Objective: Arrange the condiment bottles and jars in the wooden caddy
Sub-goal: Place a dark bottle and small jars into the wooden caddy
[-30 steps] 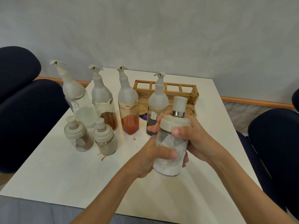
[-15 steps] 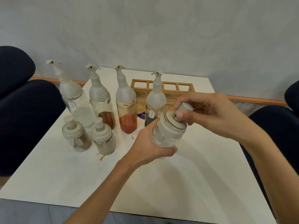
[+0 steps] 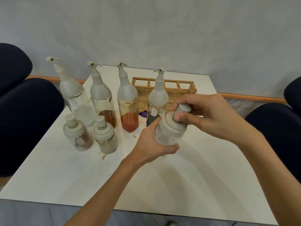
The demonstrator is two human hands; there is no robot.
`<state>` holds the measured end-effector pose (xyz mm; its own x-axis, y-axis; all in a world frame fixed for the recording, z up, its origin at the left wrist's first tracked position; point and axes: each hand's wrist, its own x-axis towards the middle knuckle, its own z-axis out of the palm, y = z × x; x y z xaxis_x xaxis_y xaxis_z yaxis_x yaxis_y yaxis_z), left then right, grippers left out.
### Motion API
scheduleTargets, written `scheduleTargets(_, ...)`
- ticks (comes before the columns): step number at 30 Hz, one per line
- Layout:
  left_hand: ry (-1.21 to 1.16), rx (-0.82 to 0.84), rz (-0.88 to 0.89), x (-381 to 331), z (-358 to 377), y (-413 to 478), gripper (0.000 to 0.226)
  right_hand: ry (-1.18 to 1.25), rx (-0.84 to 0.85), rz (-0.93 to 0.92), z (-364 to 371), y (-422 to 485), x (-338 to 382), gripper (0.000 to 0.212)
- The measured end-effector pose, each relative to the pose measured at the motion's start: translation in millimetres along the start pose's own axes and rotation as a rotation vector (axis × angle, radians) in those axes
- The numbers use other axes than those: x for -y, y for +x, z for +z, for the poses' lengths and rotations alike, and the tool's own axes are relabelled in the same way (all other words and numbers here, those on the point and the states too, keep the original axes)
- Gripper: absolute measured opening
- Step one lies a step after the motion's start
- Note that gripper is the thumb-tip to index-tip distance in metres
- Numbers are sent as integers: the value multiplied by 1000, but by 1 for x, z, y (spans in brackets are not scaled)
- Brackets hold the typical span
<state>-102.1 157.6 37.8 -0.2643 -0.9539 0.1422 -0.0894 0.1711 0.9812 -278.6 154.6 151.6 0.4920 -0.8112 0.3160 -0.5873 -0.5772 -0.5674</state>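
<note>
Above the tabletop (image 3: 203,168), at five o'clock from the caddy (image 3: 177,90), the left hand (image 3: 151,144) grips the smooth, likely breakable jar (image 3: 169,136) round its body while the right hand (image 3: 206,115) pinches its knob (image 3: 183,110).

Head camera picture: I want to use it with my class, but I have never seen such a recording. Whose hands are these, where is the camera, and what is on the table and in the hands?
There is no machine here. A person wears one wide-angle camera on the head, so you look down at their own two bare hands.

On the white table stand four tall pump bottles in a row and two short jars in front on the left. Behind them sits the wooden caddy, with nothing placed in its slots as far as shows.

The left hand grips the glass body of a third jar, tilted above the table. The right hand pinches the knob on its lid.
</note>
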Motion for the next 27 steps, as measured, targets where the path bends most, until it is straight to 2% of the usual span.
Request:
scheduleTargets(8,-28,13,-2,11,11,5,71,-30,-62,70,6,-4,-3,11)
scheduleTargets(11,-48,46,-47,18,22,9,76,-82,12,160,0,-10,-7,27)
scheduleTargets(13,-69,64,-84,19,35,13,73,53,6,278,-12,-16,-14,50)
scheduleTargets(15,-68,60,-90,17,52,21,68,247,-57,387,-27,-26,-29,61)
scheduleTargets(18,41,8,-67,9,81,41,62,340,21,500,-42,-39,-61,65)
scheduleTargets(21,42,-67,-60,6,105,75,63,363,93,527,-42,-38,-94,63)
scheduleTargets(27,102,-173,19,16,127,156,70,380,-175,474,-40,-1,-168,56)
